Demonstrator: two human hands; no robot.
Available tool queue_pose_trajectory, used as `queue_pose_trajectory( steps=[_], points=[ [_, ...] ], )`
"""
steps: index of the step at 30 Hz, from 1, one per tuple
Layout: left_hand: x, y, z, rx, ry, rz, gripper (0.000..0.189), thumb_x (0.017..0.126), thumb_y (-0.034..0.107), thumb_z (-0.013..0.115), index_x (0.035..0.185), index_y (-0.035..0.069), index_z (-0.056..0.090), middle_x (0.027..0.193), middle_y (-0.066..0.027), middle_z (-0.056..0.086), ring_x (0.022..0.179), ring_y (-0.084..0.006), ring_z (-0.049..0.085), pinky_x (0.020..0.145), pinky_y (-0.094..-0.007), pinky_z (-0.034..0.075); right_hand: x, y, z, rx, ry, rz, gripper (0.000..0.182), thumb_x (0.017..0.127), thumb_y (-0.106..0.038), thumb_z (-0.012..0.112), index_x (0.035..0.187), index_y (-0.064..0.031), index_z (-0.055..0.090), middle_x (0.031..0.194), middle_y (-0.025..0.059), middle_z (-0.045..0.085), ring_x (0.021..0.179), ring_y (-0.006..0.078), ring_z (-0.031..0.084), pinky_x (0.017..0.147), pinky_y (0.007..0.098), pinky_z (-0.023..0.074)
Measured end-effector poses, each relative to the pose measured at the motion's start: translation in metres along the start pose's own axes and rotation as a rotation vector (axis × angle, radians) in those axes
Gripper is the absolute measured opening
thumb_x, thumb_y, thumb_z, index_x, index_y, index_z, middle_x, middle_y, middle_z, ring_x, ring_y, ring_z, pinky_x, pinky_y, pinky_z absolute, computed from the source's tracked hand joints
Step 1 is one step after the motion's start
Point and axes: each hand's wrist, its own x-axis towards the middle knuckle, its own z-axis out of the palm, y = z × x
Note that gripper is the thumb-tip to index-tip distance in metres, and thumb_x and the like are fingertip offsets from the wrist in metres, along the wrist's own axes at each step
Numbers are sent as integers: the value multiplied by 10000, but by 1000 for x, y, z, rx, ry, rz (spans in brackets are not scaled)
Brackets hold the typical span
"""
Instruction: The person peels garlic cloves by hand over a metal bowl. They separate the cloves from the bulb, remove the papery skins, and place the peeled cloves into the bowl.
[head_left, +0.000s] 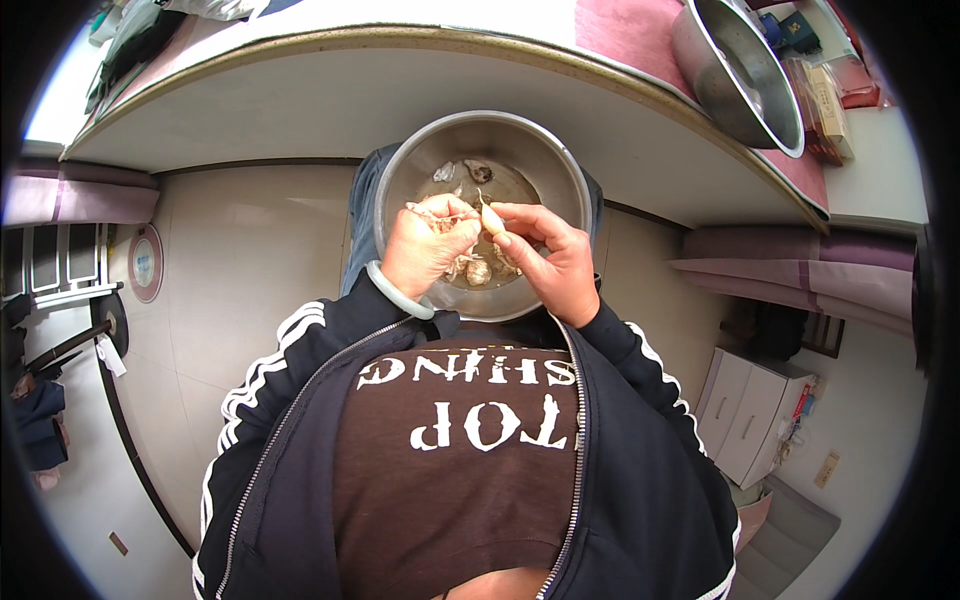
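Observation:
My left hand (429, 246) pinches papery garlic skin (448, 223) over a stainless steel basin (576, 184). Between the thumb and fingers of my right hand (551, 251) is a pale peeled garlic clove (492, 220) with a thin tail at its upper end. The fingertips of both hands are close together near the clove. Below them in the basin lie a garlic bulb (478, 271), a darker bulb-like piece (478, 172) and a loose whitish skin (444, 172). The hands hide part of the basin's contents.
The basin sits at my jeans-clad legs (367, 202), below the edge of a table (442, 34). A larger steel bowl (739, 75) rests tilted in view at the table's right, beside boxes (829, 105). Purple-draped furniture (832, 270) stands to the right, with a white drawer cabinet (750, 416) behind.

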Motion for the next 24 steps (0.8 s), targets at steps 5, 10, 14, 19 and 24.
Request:
queue_pose_trajectory(
  steps=[5, 10, 14, 19, 24],
  points=[
    [1, 1, -1, -137, -27, -35, 117, 830, 119, 654, 865, 20, 601, 759, -11, 596, 646, -51, 524, 592, -183, 426, 3, -4, -5, 338, -87, 223, 254, 896, -108, 584, 1122, 7, 558, 885, 58, 661, 853, 109, 623, 746, 243, 493],
    [-1, 16, 4, -108, -23, -123, 206, 832, 191, 685, 870, 8, 599, 766, -25, 603, 672, -57, 536, 607, -189, 436, 1, -2, -4, 230, -51, 191, 239, 892, -108, 591, 1101, 4, 565, 898, 67, 665, 864, 108, 624, 750, 232, 486],
    [-2, 16, 9, -92, -58, -49, 229, 831, 197, 692, 881, -8, 602, 807, -53, 636, 732, -80, 574, 658, -210, 469, -1, -4, 1, 99, -60, 91, 209, 874, -95, 612, 1059, 0, 593, 907, 85, 672, 856, 105, 636, 732, 240, 500],
    [2, 6, 2, -66, -72, -29, 213, 826, 179, 695, 876, -10, 609, 826, -63, 650, 751, -91, 587, 682, -220, 478, -2, 1, 0, 195, -59, 148, 171, 882, -82, 601, 1023, 15, 606, 923, 77, 669, 881, 111, 630, 766, 232, 497],
    [3, 5, 1, -43, -58, -46, 226, 816, 202, 707, 858, -3, 620, 794, -54, 646, 697, -75, 567, 636, -208, 462, -2, 1, -2, 243, -78, 199, 163, 891, -84, 590, 1016, 19, 609, 932, 73, 667, 881, 102, 623, 739, 219, 495]
  ],
)
